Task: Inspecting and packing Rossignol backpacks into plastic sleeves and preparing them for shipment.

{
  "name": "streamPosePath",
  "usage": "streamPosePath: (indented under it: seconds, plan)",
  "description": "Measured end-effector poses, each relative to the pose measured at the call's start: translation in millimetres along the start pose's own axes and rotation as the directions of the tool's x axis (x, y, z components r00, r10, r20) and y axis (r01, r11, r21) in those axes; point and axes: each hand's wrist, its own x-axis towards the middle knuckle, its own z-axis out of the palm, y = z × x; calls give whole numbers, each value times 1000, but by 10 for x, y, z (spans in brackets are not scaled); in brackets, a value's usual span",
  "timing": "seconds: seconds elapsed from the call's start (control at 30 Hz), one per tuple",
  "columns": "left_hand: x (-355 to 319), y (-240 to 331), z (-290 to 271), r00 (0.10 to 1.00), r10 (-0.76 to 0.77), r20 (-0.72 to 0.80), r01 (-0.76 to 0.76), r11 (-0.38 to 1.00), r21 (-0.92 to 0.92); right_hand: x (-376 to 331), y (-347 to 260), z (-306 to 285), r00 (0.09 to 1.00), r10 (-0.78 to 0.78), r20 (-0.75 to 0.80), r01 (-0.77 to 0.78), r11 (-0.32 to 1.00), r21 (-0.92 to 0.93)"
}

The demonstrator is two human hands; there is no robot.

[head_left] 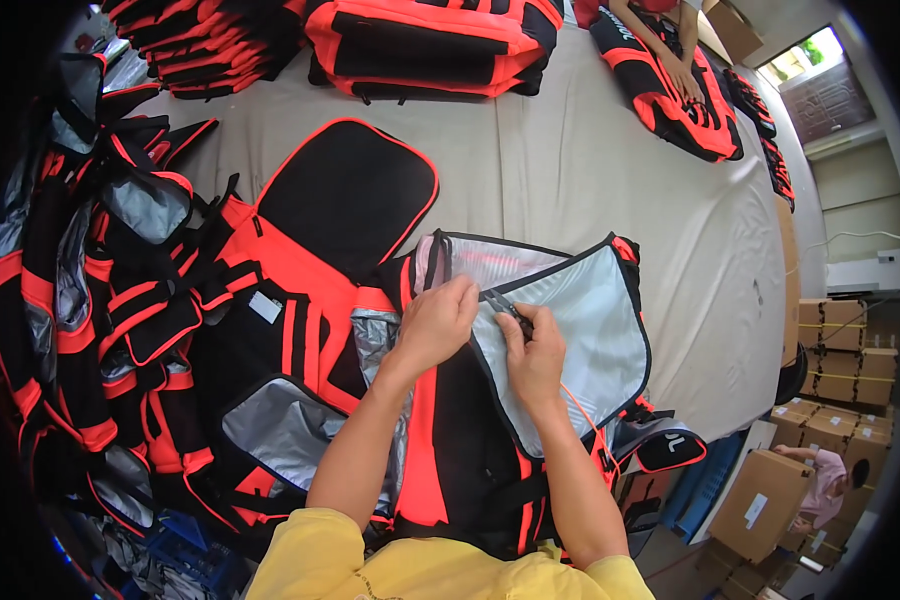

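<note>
In front of me lies a black and orange-red bag [425, 440] with a silver lining. Its silver-lined flap [590, 335], edged in black trim, is folded open to the right. My left hand [438, 322] is closed in a pinch at the flap's upper left corner; what its fingertips hold is hidden. In my right hand [536, 358] is a small dark pair of thread snips [511, 312], gripped with the tip pointing toward the left hand. An orange cord [582, 412] trails from the right hand down over the flap.
To the left is another bag with a black panel [350, 195], beside a heap of similar bags [120, 330]. Stacked pieces [210, 45] and a large bag [420, 50] sit at the far side. Far right, another person's hands [682, 80] rest on a bag. Cardboard boxes [755, 505] stand off the table [670, 220].
</note>
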Motion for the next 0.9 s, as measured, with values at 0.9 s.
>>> streamPosePath:
  seconds: [0.9]
  plan:
    - [-148, 68, 33, 962, 229, -147, -238, 970, -42, -36, 17, -277, 987, 124, -99, -117, 991, 70]
